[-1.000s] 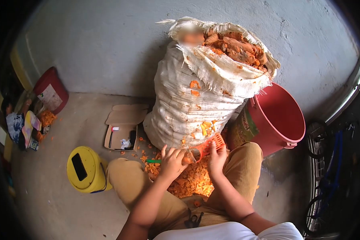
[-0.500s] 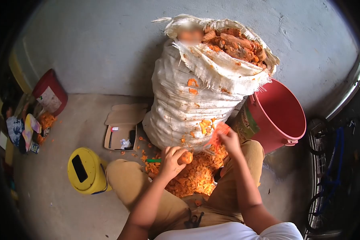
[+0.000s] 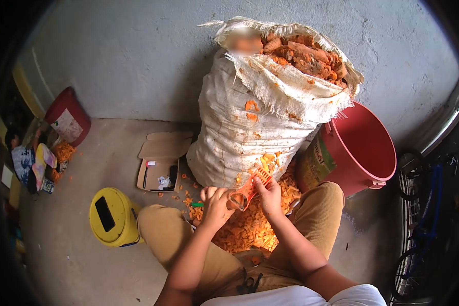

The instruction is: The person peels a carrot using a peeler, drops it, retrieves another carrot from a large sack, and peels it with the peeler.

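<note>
An orange piece of root is held in my left hand (image 3: 217, 206), mostly covered by the fingers. My right hand (image 3: 269, 196) grips an orange slotted tool (image 3: 250, 192), whose near end meets the root beside my left fingers. Beneath both hands lies a heap of orange shavings (image 3: 250, 229), between my knees. A green handle (image 3: 197, 204) sticks out at the left of the heap, partly hidden by my left hand. Behind them stands a tall white sack (image 3: 250, 137), full of brownish-orange roots (image 3: 308, 57) at its open top.
A red bucket (image 3: 364, 148) stands right of the sack. Left are an open cardboard box (image 3: 158, 173) with small items, and a yellow lidded bucket (image 3: 122, 224) bearing a black phone (image 3: 105, 214). Farther left, a red container (image 3: 69, 120) sits near a colourful bag. Bicycle parts are at right.
My right hand swung the orange tool away to the right and upward, then brought it back down against the root in my left hand. The view shifted slightly.
</note>
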`<state>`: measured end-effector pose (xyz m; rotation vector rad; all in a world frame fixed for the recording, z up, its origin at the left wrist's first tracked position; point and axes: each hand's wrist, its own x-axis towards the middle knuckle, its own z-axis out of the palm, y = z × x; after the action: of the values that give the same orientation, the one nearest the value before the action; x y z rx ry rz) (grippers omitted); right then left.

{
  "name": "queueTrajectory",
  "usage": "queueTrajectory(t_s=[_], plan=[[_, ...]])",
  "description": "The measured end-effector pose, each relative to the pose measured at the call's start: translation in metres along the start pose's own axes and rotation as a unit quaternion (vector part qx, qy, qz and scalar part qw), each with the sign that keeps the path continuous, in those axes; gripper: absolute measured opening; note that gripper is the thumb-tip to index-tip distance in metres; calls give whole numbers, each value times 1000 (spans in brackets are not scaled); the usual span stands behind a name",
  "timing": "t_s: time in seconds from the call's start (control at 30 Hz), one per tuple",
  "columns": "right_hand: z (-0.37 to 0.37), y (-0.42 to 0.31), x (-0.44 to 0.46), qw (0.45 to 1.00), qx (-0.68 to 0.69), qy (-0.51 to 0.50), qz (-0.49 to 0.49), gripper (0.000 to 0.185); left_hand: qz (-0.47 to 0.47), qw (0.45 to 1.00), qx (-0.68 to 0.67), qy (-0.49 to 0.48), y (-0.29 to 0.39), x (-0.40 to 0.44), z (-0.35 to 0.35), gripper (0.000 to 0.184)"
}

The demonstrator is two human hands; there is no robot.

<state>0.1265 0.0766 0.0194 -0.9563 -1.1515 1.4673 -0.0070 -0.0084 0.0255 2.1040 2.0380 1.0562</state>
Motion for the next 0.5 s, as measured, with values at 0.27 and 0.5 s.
queueTrajectory(t_s=[0.27,0.5], plan=[[-20,1,16,992,-21,121,-18,14,30,999,-9,-30,-7,-7,3,40],[-28,-1,14,992,92,83,29,12,11,999,14,-42,-4,-5,0,43]])
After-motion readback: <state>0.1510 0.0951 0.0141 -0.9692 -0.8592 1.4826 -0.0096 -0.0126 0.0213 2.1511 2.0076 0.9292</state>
